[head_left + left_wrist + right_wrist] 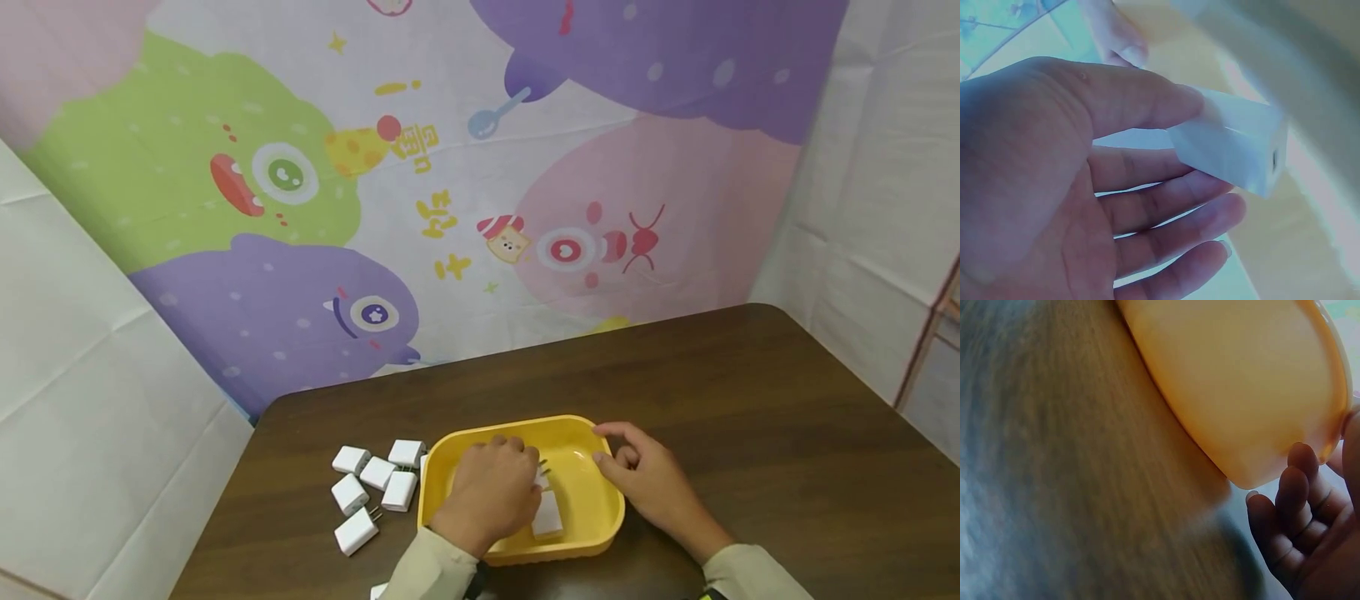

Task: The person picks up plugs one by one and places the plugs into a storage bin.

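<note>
My left hand (491,492) is over the left half of a yellow plastic basin (517,553). In the left wrist view its thumb and fingers pinch a white plug-in charger (1229,140), whose small port faces away from the palm. Within the basin, beside this hand, lies another white charger (547,515), with metal prongs showing just above it. My right hand (652,483) holds the basin's right rim, thumb over the edge. The right wrist view shows bent fingers (1294,487) against the outer wall.
Several white chargers (358,530) lie loosely on the dark wooden table (712,392), left of the basin. One more is partly cut off at the bottom edge. A cartoon-printed cloth (465,317) hangs behind the table, with pale sheets at both sides.
</note>
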Demonstrator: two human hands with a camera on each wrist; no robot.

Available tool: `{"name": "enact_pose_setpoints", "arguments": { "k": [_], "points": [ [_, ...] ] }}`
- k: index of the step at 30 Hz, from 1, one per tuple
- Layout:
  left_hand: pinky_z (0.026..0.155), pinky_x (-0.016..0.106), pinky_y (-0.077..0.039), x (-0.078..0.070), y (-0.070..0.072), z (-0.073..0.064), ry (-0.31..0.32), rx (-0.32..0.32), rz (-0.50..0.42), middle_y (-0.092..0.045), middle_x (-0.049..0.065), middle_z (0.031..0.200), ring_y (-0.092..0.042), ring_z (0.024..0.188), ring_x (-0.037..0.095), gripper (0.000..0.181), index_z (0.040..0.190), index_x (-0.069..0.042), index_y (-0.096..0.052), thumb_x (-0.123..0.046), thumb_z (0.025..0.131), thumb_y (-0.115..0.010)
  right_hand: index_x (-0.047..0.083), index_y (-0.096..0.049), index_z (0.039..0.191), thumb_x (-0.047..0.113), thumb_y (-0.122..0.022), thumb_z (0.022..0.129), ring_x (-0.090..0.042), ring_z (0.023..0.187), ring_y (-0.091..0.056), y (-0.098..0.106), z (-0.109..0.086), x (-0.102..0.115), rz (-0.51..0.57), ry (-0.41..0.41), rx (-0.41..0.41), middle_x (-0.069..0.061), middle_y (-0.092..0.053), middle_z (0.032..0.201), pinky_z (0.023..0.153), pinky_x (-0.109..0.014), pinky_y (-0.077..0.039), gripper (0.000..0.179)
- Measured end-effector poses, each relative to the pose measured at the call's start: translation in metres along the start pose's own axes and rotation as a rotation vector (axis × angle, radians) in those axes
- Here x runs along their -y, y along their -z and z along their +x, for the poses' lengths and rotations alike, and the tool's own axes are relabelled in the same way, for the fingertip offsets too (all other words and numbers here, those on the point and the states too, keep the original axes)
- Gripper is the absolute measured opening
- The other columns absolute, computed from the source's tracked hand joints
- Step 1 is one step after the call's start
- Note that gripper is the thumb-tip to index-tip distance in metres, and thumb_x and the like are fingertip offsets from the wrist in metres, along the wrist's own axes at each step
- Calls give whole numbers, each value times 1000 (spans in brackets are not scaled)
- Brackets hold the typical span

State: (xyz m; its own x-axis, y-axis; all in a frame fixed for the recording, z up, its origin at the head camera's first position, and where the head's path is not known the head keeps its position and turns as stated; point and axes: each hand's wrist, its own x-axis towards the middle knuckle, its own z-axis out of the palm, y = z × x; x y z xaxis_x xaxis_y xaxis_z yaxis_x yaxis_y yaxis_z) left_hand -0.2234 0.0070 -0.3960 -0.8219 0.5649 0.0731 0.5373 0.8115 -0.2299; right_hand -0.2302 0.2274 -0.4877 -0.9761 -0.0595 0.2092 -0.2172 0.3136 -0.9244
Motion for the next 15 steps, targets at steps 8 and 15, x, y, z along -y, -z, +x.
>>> {"name": "enact_pose_setpoints", "arguments": {
  "k": [8,15],
  "points": [
    [50,30,-44,-4,6,9,-70,37,112,-57,-3,69,-55,61,14,15,83,-18,-72,-32,87,-72,13,-65,123,21,-74,92,-7,50,-42,-1,0,0,26,-1,-2,4,-46,59,48,-23,-36,33],
    [49,27,-45,-7,4,23,-99,96,227,-53,-6,64,-50,55,11,20,74,-20,-66,-35,83,-76,15,-65,121,23,-73,93,-7,49,-42,-1,1,-2,-2,-3,1,4,-47,59,48,-23,-36,31]
  ]
}}
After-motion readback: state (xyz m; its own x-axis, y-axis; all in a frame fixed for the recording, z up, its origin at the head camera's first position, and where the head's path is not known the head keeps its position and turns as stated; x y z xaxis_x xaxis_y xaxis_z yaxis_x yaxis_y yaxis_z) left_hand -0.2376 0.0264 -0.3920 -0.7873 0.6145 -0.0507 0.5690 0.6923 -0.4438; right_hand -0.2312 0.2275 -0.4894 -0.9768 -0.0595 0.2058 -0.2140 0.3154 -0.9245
